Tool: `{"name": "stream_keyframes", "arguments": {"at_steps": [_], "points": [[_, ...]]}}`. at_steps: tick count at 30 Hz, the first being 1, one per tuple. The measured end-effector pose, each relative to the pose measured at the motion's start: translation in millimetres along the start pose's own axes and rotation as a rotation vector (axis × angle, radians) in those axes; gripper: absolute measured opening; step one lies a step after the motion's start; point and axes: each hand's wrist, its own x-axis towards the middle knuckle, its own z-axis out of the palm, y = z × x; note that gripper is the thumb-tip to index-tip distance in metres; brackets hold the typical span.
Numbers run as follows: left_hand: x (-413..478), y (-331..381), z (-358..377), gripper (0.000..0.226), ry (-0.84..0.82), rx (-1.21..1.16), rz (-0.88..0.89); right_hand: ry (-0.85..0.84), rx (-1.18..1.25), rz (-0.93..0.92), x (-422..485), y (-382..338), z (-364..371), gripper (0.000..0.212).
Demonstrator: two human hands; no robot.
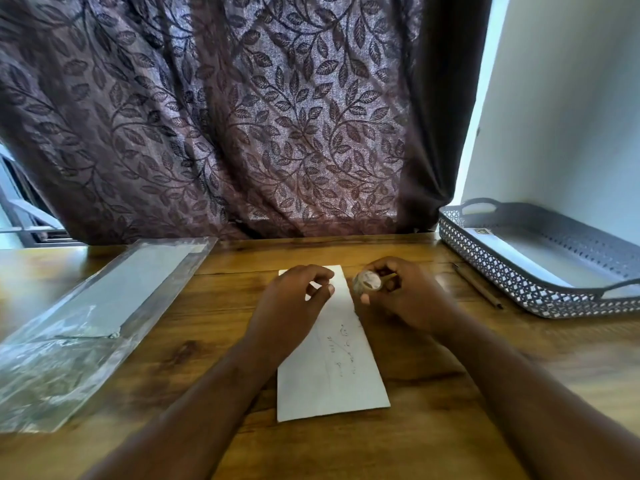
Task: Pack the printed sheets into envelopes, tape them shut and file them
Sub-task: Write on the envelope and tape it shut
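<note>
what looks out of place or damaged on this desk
Mainly the clear plastic packet on the left: its near end is crumpled. A pencil lies loose beside the tray. The envelope looks flat; nothing spilled.

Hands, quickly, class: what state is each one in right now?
Left hand: fingers curled over the envelope; whether it pinches anything cannot be told.
Right hand: holding the tape roll.

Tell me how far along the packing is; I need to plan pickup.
Done: one filed envelope lies in the grey tray. In hand: the right hand grips a tape roll above the addressed envelope on the table; the left hand is curled beside it. Left: taping this one shut and filing it.
</note>
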Motion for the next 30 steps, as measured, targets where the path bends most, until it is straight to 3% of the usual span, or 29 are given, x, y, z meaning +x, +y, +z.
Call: {"name": "stream_keyframes", "arguments": {"at_steps": [8,15,24,30], "points": [[0.7,-2.1,0.0,0.022,-0.079,-0.046,0.044,-0.099,-0.006,-0.209,-2.8,-9.6,14.9,0.042],[0.9,-1.1,-4.1,0.012,-0.002,-0.036,0.072,-0.095,-0.002,-0.281,-2.9,-10.4,13.6,0.049],[-0.5,-0.4,-1.3,0.009,0.052,0.055,0.156,-0.073,0.106,-0.204,-3.9,-13.6,22.0,0.035],[-0.1,1.1,-4.4,0.01,0.027,-0.006,0.108,-0.065,0.242,-0.105,-2.4,-9.9,18.6,0.046]]}}
